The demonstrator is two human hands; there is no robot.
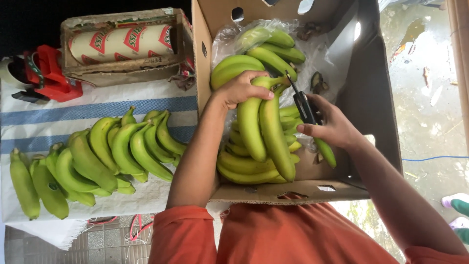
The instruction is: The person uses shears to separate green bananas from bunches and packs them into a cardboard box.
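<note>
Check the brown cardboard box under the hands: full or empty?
Partly full. Green banana bunches lie on clear plastic lining inside the brown cardboard box; the right side shows bare lining and cardboard.

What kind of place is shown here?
Probably a fruit packing or sorting spot: a cardboard box full of green bananas, more bunches on a cloth-covered table, and a wet floor.

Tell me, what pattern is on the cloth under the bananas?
White tablecloth with blue stripes, seen in the head view.

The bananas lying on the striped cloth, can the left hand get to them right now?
Probably not at once: the left hand is gripping a banana bunch inside the cardboard box. Nothing covers the bananas on the striped cloth.
</note>
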